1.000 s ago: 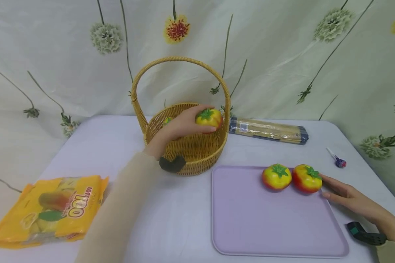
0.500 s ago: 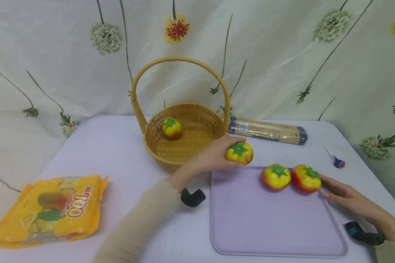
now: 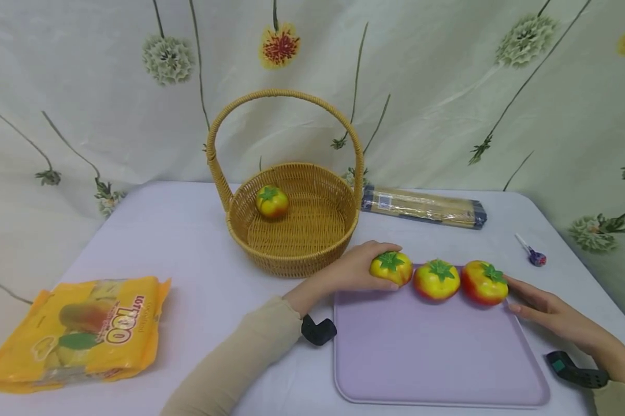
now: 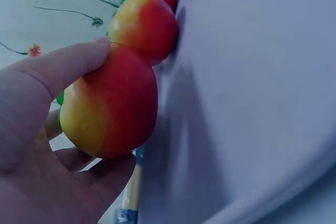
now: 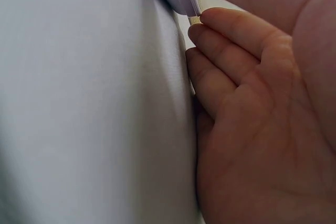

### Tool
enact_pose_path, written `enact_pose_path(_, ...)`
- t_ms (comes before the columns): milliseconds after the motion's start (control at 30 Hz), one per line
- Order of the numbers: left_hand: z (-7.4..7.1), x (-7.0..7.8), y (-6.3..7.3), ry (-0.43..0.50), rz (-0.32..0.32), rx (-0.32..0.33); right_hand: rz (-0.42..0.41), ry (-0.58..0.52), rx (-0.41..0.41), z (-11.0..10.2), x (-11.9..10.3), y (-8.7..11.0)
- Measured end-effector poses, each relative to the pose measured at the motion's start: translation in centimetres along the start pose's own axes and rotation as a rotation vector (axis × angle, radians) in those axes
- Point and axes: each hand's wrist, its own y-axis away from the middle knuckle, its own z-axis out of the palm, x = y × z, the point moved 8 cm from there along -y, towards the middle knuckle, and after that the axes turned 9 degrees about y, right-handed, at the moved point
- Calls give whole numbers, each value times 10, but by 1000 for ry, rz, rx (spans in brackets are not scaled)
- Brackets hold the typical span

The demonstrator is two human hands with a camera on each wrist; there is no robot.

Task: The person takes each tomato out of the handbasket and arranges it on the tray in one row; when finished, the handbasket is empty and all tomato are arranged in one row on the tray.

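In the head view my left hand [image 3: 367, 268] grips a yellow-and-red tomato [image 3: 391, 269] with a green leafy top, over the back left corner of the lilac tray [image 3: 437, 358]. Close up in the left wrist view, thumb and fingers curl round this tomato [image 4: 113, 103]. Two similar tomatoes, a middle one [image 3: 436, 280] and a right one [image 3: 484, 283], sit in a row along the tray's back edge. My right hand [image 3: 557, 315] rests beside the tray's right edge, its fingertips close to the right tomato. Its fingers look straight in the right wrist view.
A wicker basket [image 3: 297, 257] with a tall handle stands behind, holding one tomato [image 3: 272, 201]. Behind the tray lie a packet of wooden sticks [image 3: 424, 207] and a lollipop [image 3: 532, 252]. A yellow snack bag [image 3: 78, 332] lies at the left.
My left hand has carried the tomato out of the basket, rightward and towards me, to the tray's back left corner beside the other two. The right hand has stayed in place.
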Motion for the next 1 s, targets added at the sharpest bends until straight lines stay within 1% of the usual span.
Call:
enact_pose_path(133, 5, -5, -2, -10, 1, -14, 6, -3, 1, 0, 0, -1)
enact_pose_path(267, 6, -8, -3, 1, 16, -18, 10, 2, 1, -1, 0, -1)
enact_pose_path(500, 6, -6, -2, 36, 64, -14, 13, -1, -3, 0, 1, -1)
enact_pose_path(733, 7, -5, 2, 73, 77, -16, 17, 3, -3, 0, 2, -1)
enact_pose_path(1000, 0, -7, 5, 78, 79, -2, 9, 11, 6, 0, 1, -2)
